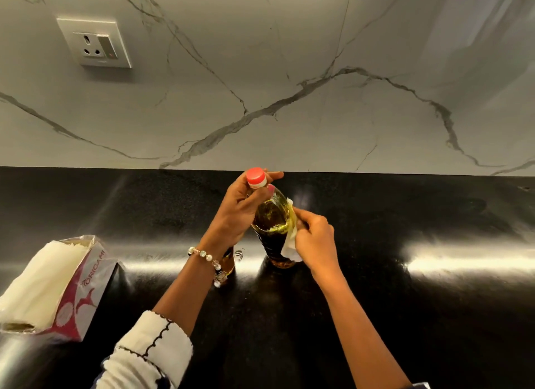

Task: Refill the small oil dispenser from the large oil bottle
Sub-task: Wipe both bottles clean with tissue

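Nearest us, our left sleeve [150, 351] is white with dark scalloped trim, and a beaded bracelet [207, 258] sits on that wrist. At the left edge of the black desk [405, 316] lies an opened pack of paper towels [49, 287] on its side. Just behind our left wrist stands the small oil dispenser [230, 262], mostly hidden by the arm. Beside it, toward the middle of the desk, the large oil bottle [272, 223] stands upright with its red cap [256, 178] on. Our left hand [240, 212] grips the bottle's neck just under the cap. Our right hand [314, 238] presses a folded white tissue [291, 238] against the bottle's right side, fingers closed on it. Beyond rises the marble wall [289, 85], with a power socket [94, 43] at upper left.
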A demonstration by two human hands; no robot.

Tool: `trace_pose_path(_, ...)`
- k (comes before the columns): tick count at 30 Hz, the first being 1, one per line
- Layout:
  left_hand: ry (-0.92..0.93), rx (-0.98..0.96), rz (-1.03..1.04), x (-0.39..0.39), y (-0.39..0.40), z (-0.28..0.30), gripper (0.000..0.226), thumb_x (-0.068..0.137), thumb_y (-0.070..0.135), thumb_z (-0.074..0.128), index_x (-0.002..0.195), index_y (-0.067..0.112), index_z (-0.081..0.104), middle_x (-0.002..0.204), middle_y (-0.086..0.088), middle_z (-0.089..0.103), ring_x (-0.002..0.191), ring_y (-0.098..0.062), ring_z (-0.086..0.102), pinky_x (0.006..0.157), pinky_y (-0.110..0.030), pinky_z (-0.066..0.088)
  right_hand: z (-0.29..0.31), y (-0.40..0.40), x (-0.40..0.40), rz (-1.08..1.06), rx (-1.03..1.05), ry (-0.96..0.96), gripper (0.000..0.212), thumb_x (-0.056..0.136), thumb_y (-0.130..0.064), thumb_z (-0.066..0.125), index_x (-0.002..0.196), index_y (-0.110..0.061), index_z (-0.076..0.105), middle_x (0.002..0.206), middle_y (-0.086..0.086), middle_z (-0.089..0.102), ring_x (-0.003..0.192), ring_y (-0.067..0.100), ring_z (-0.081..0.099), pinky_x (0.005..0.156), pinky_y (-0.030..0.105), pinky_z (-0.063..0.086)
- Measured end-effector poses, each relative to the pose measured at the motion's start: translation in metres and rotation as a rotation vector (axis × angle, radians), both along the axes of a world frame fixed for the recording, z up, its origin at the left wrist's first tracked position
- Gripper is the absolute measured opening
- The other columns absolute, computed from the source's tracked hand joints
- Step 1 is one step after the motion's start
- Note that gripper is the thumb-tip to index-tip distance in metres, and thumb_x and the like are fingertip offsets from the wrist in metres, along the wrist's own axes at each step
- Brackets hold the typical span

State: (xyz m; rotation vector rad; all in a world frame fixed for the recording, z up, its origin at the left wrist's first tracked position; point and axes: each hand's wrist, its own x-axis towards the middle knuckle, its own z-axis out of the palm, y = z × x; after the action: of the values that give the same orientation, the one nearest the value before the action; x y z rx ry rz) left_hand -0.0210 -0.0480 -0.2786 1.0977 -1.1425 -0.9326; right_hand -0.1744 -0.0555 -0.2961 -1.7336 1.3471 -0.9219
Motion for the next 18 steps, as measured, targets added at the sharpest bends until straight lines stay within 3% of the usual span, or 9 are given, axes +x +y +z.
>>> trace_pose_path(2,-0.077,0.015,-0.086,0.006,-0.002,0.003,0.018,0.094,-0.002,0.049,0.111,0.002,0.054,0.13,-0.005,0.06,0.122,-0.005,0.055,0.098,-0.023,0.046,0.0,0.008,0.0,-0.036,-0.026,-0.028,0.035,0.097,-0.006,0.045,0.126,-0.016,0.061,0.09,-0.014,0.065,0.093,0.01,0.064,0.086,0.023,0.053)
trace_pose_path(4,-0.139,0.055,-0.134,0.009,-0.004,0.01,0.027,0.095,-0.001,0.049,0.121,-0.001,0.053,0.135,-0.004,0.056,0.12,-0.002,0.055,0.09,-0.018,0.049,0.007,0.019,0.008,-0.015,-0.112,-0.031,0.04,0.098,-0.003,0.044,0.136,-0.011,0.052,0.106,0.003,0.069,0.096,0.014,0.066,0.087,0.02,0.053)
trace_pose_path(7,-0.303,0.127,-0.081,0.014,-0.007,0.013,0.031,0.093,0.012,0.058,0.124,0.014,0.057,0.12,-0.005,0.062,0.108,-0.008,0.062,0.093,-0.03,0.053,0.014,0.022,0.02,0.047,-0.285,-0.014,0.047,0.094,0.007,0.043,0.14,-0.005,0.042,0.139,0.012,0.053,0.132,0.022,0.047,0.107,0.031,0.04)
trace_pose_path(9,-0.397,0.148,-0.022,0.019,-0.007,0.012,0.028,0.089,0.024,0.065,0.117,0.023,0.062,0.114,-0.004,0.063,0.106,-0.014,0.062,0.096,-0.04,0.052,0.011,0.01,0.022,0.083,-0.313,-0.003,0.046,0.095,0.005,0.043,0.139,-0.004,0.043,0.141,0.011,0.05,0.135,0.021,0.043,0.11,0.031,0.037)
trace_pose_path(11,-0.414,0.162,-0.018,0.022,-0.004,0.014,0.026,0.086,0.027,0.068,0.111,0.029,0.064,0.114,-0.005,0.063,0.107,-0.016,0.061,0.094,-0.039,0.052,0.002,-0.003,0.016,0.092,-0.253,-0.015,0.042,0.097,0.0,0.043,0.139,-0.005,0.045,0.132,0.013,0.059,0.122,0.017,0.056,0.102,0.029,0.047)
trace_pose_path(13,-0.372,0.164,-0.008,0.024,0.001,0.015,0.024,0.087,0.017,0.067,0.111,0.025,0.065,0.115,-0.005,0.062,0.106,-0.016,0.062,0.089,-0.032,0.053,-0.009,-0.01,0.007,0.097,-0.131,-0.036,0.04,0.1,-0.005,0.042,0.138,-0.01,0.048,0.12,0.007,0.066,0.101,0.001,0.063,0.085,0.013,0.051)
trace_pose_path(14,-0.353,0.158,0.001,0.025,0.003,0.014,0.025,0.088,0.014,0.065,0.112,0.021,0.064,0.114,-0.005,0.063,0.105,-0.015,0.062,0.088,-0.03,0.053,-0.014,-0.009,0.004,0.102,-0.083,-0.041,0.039,0.1,-0.006,0.041,0.139,-0.011,0.049,0.118,0.003,0.066,0.1,-0.003,0.062,0.081,0.007,0.048)
trace_pose_path(18,-0.294,0.125,0.052,0.029,0.013,0.012,0.031,0.088,0.006,0.064,0.118,0.012,0.062,0.111,-0.007,0.065,0.104,-0.018,0.064,0.088,-0.032,0.055,-0.018,0.009,0.014,0.126,-0.078,-0.104,0.042,0.101,-0.009,0.041,0.143,-0.013,0.04,0.106,-0.004,0.061,0.089,-0.009,0.057,0.081,0.007,0.044)
